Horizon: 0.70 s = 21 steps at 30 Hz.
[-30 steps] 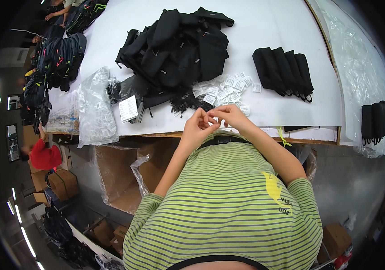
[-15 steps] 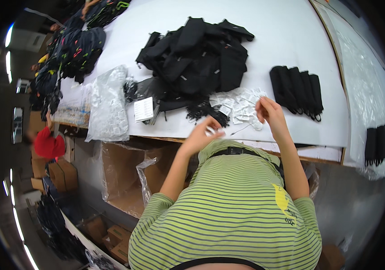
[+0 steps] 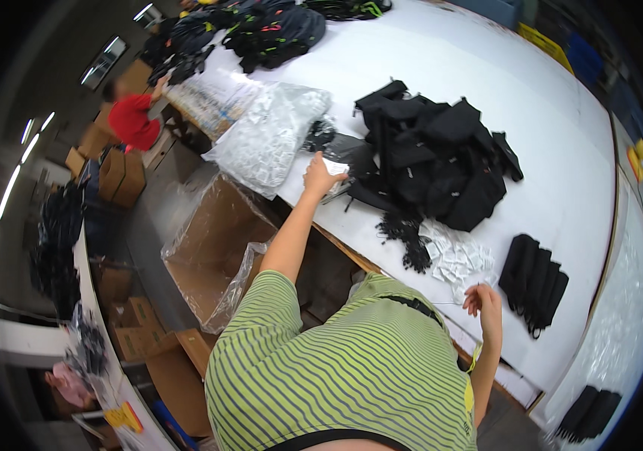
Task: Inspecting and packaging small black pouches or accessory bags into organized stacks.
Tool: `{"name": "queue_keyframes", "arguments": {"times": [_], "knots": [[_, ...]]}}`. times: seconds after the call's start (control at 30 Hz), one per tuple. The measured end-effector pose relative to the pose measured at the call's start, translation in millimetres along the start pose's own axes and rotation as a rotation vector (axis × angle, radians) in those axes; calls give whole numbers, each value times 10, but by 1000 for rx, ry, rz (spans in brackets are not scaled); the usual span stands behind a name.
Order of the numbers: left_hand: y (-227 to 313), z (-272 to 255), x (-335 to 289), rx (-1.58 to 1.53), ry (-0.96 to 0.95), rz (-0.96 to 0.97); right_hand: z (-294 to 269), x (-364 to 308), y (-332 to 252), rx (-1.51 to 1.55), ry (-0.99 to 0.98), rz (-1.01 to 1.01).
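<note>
My left hand (image 3: 320, 177) reaches out to the left, its thumb and fingers closed round a stack of white printed cards (image 3: 335, 167) on the table. My right hand (image 3: 484, 304) hovers over the table's near edge, beside the loose white tags (image 3: 460, 259). Its fingers are curled together, and whatever may be between them is too small to make out. A tangle of black cords (image 3: 411, 240) touches the tags. Behind it lies a heap of black fabric pouches (image 3: 441, 150). To the right, several black pouches (image 3: 533, 279) lie in a neat row.
A clear plastic bag (image 3: 272, 131) full of white pieces stands left of the cards. Below the table edge is an open carton (image 3: 220, 233) lined with plastic. Dark bags (image 3: 272, 37) are piled at the far left, where a person in red (image 3: 135, 119) works.
My view has turned left. My left hand has moved from near the cords to the card stack and taken hold of it. My right hand has dropped back toward the table edge.
</note>
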<state>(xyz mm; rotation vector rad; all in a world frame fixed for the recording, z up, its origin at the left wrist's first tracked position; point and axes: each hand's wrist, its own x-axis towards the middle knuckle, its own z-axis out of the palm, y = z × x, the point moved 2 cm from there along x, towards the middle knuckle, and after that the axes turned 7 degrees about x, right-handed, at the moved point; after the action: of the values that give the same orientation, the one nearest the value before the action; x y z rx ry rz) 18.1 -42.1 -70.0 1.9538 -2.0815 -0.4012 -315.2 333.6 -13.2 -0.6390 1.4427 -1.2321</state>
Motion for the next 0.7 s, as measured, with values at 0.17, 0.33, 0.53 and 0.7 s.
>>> {"name": "queue_keyframes", "arguments": {"times": [0.17, 0.33, 0.53, 0.7], "knots": [[320, -295, -241, -57, 225, 97, 27, -55, 17, -87, 46, -90], [1152, -630, -958, -676, -12, 404, 314, -62, -371, -328, 178, -263], [1890, -777, -1908, -907, -461, 569, 776, 30, -849, -430, 171, -552], [2041, -752, -2165, -844, -461, 631, 800, 21, -887, -543, 256, -677]]}}
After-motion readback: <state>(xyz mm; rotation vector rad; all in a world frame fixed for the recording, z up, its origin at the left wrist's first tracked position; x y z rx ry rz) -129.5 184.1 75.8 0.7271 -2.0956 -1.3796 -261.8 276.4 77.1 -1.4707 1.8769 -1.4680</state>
